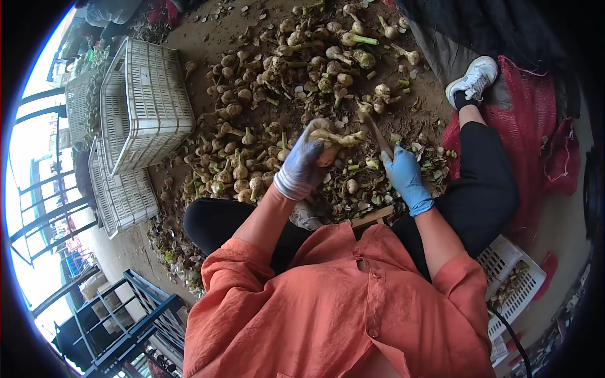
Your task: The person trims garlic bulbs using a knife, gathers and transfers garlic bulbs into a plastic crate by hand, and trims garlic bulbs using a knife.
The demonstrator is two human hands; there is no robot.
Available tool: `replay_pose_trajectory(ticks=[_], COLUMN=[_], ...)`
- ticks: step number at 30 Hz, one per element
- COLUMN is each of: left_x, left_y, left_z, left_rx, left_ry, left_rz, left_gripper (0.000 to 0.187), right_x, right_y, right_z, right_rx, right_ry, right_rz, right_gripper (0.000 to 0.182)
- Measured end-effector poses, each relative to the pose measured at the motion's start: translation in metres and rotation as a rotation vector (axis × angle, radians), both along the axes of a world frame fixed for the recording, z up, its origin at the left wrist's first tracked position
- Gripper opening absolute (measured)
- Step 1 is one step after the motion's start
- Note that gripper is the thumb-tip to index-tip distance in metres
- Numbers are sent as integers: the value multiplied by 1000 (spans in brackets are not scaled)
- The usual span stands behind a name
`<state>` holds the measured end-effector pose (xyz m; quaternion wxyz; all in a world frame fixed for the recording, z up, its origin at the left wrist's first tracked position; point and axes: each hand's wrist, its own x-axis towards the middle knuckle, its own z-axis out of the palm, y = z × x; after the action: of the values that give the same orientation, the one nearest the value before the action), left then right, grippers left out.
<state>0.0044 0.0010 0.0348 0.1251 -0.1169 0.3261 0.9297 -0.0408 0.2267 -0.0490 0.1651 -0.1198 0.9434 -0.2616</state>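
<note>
My left hand, in a whitish knit glove, is closed around a garlic bulb with its stalk pointing right. The bulb itself is partly hidden by my fingers. In a blue glove, my right hand grips a knife by its handle, the blade angled up and left. Its tip lies near the stalk's end. Beneath and beyond both hands spreads a heap of garlic bulbs on the soil, with cut stalks and dry skins among them below the knife.
White plastic crates are stacked on the left. A red mesh sack lies at the right beside my outstretched leg and white shoe. Behind my right arm stands another white crate. Dark cloth covers the upper right.
</note>
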Motion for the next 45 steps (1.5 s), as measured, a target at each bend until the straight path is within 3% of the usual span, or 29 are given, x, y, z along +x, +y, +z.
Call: replay_pose_trajectory(ticks=[2,3,4,5,7,9,11,13,15,17,19,20,23,25,26,29,31,33,34,36,37,39,40,44,45], left_x=[1,2,9,8,-5,-29,-65,-103,-128,-145,-152,-150,-146,-140,-130,-89,-69,-55,-48,-38,-32,-24,-20,-20,-24], left_y=[-42,-74,-108,-116,-108,-95,-50,-4,29,52,60,58,47,41,35,29,30,28,22,12,10,9,8,5,6], left_z=[18,34,13,28,26,-21,-61,-106,-170,-215,-241,-251,-207,-175,-165,-117,-71,-39,-40,-42,-38,-29,-32,-21,-11], left_rx=[-356,-776,-1186,-1911,-2283,-1919,-1791,-1863,-1974,-2057,-2053,-2120,-2135,-1550,-1174,-767,-571,-679,-955,-1433,-1442,-1067,-957,-1010,-1157], left_ry=[60,-57,-76,-151,-277,11,189,251,353,199,108,229,373,20,-14,69,-40,24,326,853,856,429,349,536,522], left_rz=[-50,-242,-437,-822,-941,-584,-569,-755,-728,-829,-756,-672,-508,-515,-439,-238,-232,-395,-370,-269,-264,-221,-216,-166,-287], left_gripper=[56,61,64,59,55,49,47,47,46,50,51,52,49,46,39,39,46,55,51,44,44,44,44,39,37], right_x=[0,-4,-10,-15,-20,-21,-22,-25,-25,-30,-33,-35,-38,-36,-32,-30,-23,-13,-9,-2,2,6,9,9,8], right_y=[7,13,20,27,29,22,11,11,13,14,11,13,14,16,16,9,-1,-8,-9,-13,-15,-18,-18,-17,-17], right_z=[15,23,26,26,27,29,42,41,37,44,41,40,41,41,31,49,52,65,65,74,78,78,81,93,84], right_rx=[-85,-169,-157,-215,-435,-461,-531,-515,-410,-436,-525,-519,-437,-409,-466,-370,-422,-396,-392,-393,-382,-365,-353,-317,-315], right_ry=[77,150,123,118,181,158,236,108,27,55,56,38,-8,11,62,-25,145,282,368,407,438,455,465,521,515], right_rz=[-91,-152,-171,-189,-252,-262,-224,-251,-311,-312,-356,-352,-360,-358,-358,-282,-177,-43,62,121,175,211,227,288,292], right_gripper=[30,36,38,36,26,26,26,27,26,25,25,25,25,27,25,21,15,25,41,44,46,51,51,45,45])
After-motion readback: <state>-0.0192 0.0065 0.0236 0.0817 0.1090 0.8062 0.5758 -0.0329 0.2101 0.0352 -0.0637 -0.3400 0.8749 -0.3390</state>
